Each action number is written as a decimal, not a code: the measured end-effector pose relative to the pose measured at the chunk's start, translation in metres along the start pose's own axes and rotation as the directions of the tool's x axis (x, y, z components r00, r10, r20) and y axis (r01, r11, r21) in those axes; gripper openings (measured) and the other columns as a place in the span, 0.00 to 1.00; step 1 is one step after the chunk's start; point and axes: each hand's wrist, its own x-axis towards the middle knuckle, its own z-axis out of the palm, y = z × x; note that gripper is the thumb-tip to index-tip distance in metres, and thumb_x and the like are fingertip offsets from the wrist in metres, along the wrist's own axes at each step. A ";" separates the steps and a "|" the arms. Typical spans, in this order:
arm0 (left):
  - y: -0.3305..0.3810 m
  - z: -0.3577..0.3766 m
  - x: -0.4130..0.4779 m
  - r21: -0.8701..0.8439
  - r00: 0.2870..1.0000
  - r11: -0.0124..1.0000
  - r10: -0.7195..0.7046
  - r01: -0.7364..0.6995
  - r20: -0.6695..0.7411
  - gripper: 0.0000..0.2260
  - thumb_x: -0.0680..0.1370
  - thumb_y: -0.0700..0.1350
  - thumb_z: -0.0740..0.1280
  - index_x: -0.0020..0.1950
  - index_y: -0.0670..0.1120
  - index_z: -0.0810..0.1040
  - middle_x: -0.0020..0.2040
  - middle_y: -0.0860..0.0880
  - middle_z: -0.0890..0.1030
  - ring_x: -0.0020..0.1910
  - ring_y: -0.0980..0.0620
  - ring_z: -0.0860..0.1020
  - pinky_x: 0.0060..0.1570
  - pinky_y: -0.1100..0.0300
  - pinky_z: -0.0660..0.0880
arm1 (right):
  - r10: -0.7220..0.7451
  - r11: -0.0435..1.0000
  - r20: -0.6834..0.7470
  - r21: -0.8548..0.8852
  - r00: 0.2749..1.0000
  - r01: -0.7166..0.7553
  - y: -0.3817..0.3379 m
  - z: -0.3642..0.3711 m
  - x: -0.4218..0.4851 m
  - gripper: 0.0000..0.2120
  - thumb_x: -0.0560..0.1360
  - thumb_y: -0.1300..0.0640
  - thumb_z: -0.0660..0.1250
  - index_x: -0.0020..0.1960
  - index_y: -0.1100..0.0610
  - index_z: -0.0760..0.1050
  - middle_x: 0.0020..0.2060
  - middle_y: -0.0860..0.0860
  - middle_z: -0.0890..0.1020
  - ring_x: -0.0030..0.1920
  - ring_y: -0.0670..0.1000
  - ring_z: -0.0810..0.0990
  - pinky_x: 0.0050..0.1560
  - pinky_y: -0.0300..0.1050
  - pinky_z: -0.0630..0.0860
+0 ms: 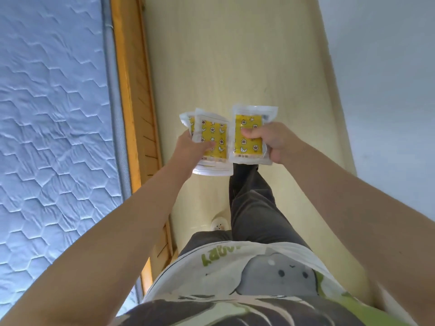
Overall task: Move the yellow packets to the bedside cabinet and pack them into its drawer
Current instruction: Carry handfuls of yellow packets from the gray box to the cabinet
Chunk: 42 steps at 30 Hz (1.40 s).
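I carry two stacks of yellow packets with clear plastic edges, both held out in front of me above the floor. My left hand point(190, 147) grips one fanned stack point(215, 135), thumb on top. My right hand point(273, 142) grips the other stack point(247, 124), thumb pressed on its yellow face. The two stacks sit side by side, almost touching. No bedside cabinet or drawer is in view.
A bed with a quilted blue-white mattress point(54, 137) and an orange wooden frame point(138, 102) runs along my left. A pale wooden floor strip point(230, 55) stretches ahead, with a white wall point(388, 78) on the right. My legs and one slipper point(220, 224) show below.
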 end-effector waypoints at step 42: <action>0.663 -0.221 0.675 -0.175 0.938 0.984 -0.084 0.025 -0.337 0.21 0.71 0.38 0.74 0.62 0.46 0.75 0.56 0.48 0.82 0.53 0.49 0.81 0.58 0.47 0.77 | 0.098 0.853 0.213 -0.521 0.972 0.028 -0.818 0.292 0.600 0.13 0.70 0.67 0.73 0.54 0.61 0.79 0.46 0.55 0.84 0.45 0.53 0.84 0.45 0.50 0.80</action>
